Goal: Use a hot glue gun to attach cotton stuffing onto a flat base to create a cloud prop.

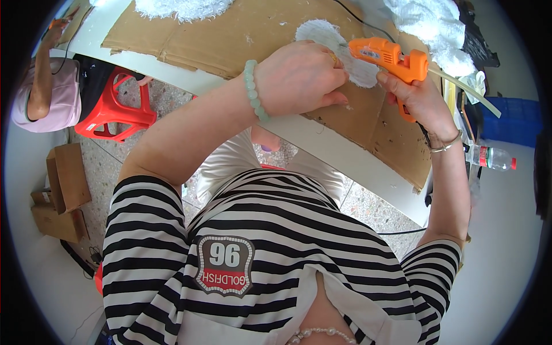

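Note:
My right hand [422,100] grips an orange hot glue gun [382,53], with a pale glue stick [466,89] poking out of its back end. The gun's nozzle points left, over a white fuzzy oval fabric piece [359,66] that lies on brown cardboard. My left hand [302,77], with a pale green bead bracelet on its wrist, rests over the near left part of the oval. Its fingers are curled inward and closed. What they pinch, if anything, is hidden under the hand.
Cardboard sheets [201,49] cover a white table [368,155]. White fluffy material [428,26] heaps at the far right, with more [184,7] at the far edge. A plastic bottle [489,157] and blue bin [512,121] are at right. Another person [54,92] sits left beside a red stool [121,112].

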The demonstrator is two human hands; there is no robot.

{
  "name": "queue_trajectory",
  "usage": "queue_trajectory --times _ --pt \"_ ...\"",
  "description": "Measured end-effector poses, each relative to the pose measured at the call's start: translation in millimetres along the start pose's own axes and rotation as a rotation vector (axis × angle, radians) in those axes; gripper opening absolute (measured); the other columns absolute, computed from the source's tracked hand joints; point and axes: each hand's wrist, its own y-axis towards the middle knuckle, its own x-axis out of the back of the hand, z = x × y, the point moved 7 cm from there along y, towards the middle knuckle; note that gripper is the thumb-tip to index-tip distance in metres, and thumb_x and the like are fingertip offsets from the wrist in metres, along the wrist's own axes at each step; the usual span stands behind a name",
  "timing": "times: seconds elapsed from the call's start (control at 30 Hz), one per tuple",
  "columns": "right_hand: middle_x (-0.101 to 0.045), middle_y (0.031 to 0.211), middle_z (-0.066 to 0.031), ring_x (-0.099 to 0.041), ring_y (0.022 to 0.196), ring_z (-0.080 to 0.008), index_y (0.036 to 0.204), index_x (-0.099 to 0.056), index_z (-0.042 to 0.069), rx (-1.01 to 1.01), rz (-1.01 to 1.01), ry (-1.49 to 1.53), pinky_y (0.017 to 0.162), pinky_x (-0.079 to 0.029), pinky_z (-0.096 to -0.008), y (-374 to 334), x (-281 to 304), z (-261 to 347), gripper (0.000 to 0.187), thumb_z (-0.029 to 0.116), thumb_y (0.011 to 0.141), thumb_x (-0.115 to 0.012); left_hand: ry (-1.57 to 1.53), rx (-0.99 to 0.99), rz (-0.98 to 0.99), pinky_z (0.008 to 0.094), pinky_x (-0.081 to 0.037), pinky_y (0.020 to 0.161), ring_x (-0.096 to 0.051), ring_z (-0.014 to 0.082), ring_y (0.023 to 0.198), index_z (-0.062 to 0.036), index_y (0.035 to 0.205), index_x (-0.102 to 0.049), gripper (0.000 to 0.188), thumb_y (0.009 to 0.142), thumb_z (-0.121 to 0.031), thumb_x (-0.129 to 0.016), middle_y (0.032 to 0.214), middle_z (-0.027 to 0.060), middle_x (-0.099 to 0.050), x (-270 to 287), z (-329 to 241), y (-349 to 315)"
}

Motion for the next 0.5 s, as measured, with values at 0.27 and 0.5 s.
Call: queue_trajectory --times 0.27,0.5 --pt "-0.053 0.071 0.0035 -0.051 0.060 -0.0058 0.092 -0.057 0.007 -0.026 -0.011 -0.062 0.054 -0.037 -0.0198 -11 9 -5 0.021 0.024 0.085 -0.065 -0.001 -0.017 -0.027 0.0373 -0.047 0.079 -0.059 0.0280 0.087 -0.0013 0.089 -0.062 0.030 0.074 -0.026 -0.068 0.090 0.0106 -0.064 2 -1 0" --pt "-0.053 0.070 0.0034 -0.051 0.059 -0.0058 0.091 -0.057 0.007 -0.069 -0.013 -0.091 0.054 -0.038 -0.0196 -18 15 -11 0.020 0.024 0.085 -0.065 -0.006 -0.015 -0.034 0.0372 -0.047 0.079 -0.059 0.0278 0.087 -0.0011 0.089 -0.062 0.029 0.074 -0.025 -0.068 0.090 0.0103 -0.064 2 0 -1"
